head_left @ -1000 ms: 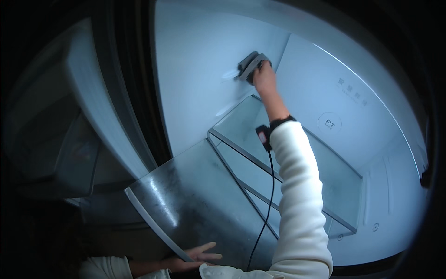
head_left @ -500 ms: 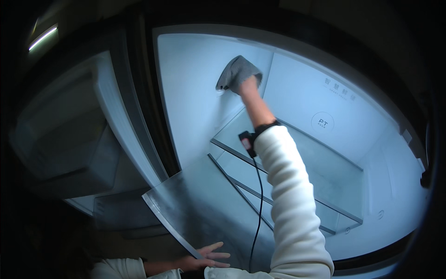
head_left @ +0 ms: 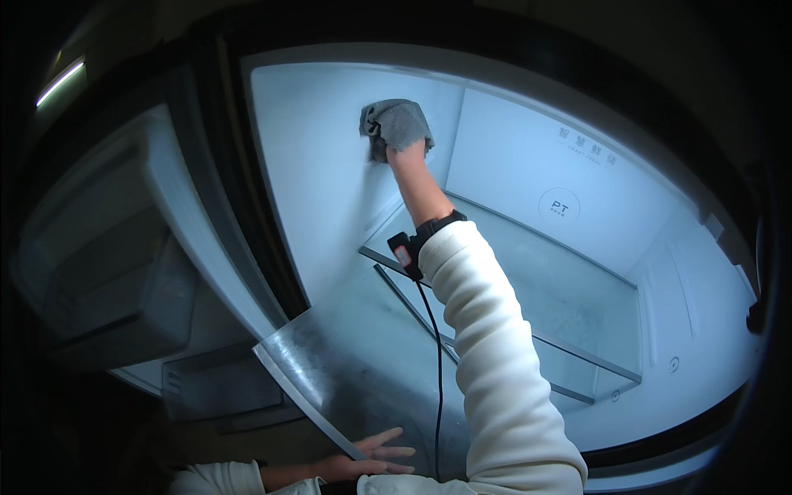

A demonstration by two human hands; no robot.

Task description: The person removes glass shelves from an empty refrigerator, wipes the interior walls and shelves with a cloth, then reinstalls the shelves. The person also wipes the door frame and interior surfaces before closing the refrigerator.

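Observation:
My right hand [head_left: 399, 139] is raised inside a lit refrigerator, mostly covered by a grey cloth [head_left: 402, 118]. It presses the cloth against the upper part of the white left inner wall [head_left: 318, 157]; the fingers are hidden under it. Low in the view, my left hand [head_left: 375, 456] lies spread over the front edge of a glass shelf [head_left: 363, 363] with a pale metal trim. Its fingers are apart and stretched out over the glass. Whether the palm bears on the shelf I cannot tell.
More glass shelves [head_left: 577, 305] with dark edges sit deeper in the refrigerator. On the left the door [head_left: 198, 223] stands open, with clear bins [head_left: 124, 297] on it. A black cable [head_left: 439, 371] hangs from a small device [head_left: 406, 255] on my right wrist.
My right hand and the cloth have shifted along the left wall, and the cloth now bunches differently over the hand. The view has moved slightly. My left hand stays at the shelf edge.

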